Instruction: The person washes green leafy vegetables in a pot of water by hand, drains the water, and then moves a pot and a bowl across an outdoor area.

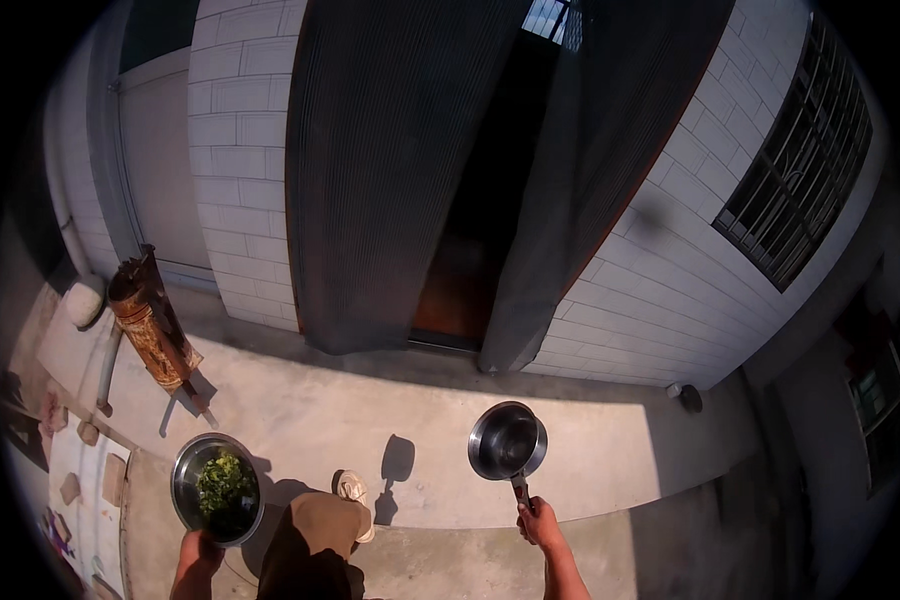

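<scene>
My left hand (201, 553) grips the near rim of a round metal bowl (186, 470), its fingers partly hidden beneath the bowl. Chopped green leaves (227, 490) lie in the bowl. Out to the right, my right hand (537, 521) is closed round the handle of a dark saucepan (508, 441). The pan is held out over the concrete, and nothing can be made out inside it. One of my legs and a light shoe (354, 503) show between the two hands.
Ahead, a doorway hung with dark mesh curtains (390, 180) stands partly parted in a white tiled wall (240, 150). A rusty metal cylinder (150, 330) stands at the left, near a pale rounded stone (84, 300). A barred window (800, 150) is at the right. Sunlit concrete (320, 420) lies before the doorway.
</scene>
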### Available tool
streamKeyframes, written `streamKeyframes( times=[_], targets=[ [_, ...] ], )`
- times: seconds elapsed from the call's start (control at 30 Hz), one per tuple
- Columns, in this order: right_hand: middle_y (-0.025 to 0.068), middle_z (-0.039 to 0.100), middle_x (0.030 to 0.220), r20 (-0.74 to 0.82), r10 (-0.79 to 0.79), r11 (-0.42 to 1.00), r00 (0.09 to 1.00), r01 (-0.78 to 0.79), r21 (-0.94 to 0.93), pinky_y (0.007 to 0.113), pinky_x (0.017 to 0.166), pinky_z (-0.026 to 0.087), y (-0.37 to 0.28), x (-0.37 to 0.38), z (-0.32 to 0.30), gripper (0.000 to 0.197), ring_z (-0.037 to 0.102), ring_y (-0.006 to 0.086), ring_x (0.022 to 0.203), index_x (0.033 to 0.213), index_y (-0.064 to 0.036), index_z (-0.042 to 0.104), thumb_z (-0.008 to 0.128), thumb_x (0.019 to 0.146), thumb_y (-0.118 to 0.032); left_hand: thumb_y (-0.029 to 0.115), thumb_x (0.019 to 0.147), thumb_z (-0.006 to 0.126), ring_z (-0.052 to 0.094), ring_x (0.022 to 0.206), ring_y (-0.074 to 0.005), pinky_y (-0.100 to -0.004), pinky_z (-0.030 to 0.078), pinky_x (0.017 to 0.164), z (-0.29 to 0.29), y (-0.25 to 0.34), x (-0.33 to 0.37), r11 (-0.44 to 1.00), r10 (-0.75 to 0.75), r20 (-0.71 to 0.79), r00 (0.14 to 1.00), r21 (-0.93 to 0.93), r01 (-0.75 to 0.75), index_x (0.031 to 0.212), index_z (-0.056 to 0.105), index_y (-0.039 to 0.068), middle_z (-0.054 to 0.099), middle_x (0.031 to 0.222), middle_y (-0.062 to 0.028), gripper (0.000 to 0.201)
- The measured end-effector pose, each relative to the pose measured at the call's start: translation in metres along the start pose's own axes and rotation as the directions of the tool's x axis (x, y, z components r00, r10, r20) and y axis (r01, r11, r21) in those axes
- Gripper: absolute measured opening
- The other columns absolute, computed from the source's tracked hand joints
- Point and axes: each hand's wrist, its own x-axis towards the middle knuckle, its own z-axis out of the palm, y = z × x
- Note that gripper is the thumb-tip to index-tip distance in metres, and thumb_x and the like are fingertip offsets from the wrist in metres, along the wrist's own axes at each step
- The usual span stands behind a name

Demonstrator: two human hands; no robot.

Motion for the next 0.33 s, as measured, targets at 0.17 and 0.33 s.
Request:
streamKeyframes(
  times=[0.17,0.33],
  targets=[
    [0.0054,0.049,0.058,0.174,-0.138,0.972,0.975,0.100,0.211,0.026,0.037,0.034,-0.175,0.131,-0.001,0.017,0.043,0.0114,0.042,0.081,-0.0010,0.044,0.046,0.088,-0.016,0.005,0.069,0.046,0.055,0.074,-0.0231,-0.0307,0.047,0.068,0.115,0.061,0.087,0.975,-0.115,-0.152,0.982,-0.205,0.083,0.087,0.052,0.000,0.056,0.080,-0.0081,0.019],
    [0.0054,0.049,0.058,0.222,-0.113,0.988,0.969,0.085,0.132,0.025,0.036,0.035,-0.259,0.210,0.012,0.017,0.044,0.0113,0.041,0.086,0.0007,0.045,0.047,0.088,-0.016,0.004,0.072,0.045,0.054,0.094,-0.0271,-0.0377,0.047,0.080,0.215,0.091,0.160,0.997,0.056,-0.017,0.998,-0.045,-0.057,0.111,0.047,-0.002,0.056,0.104,-0.0118,0.039]
  ],
)
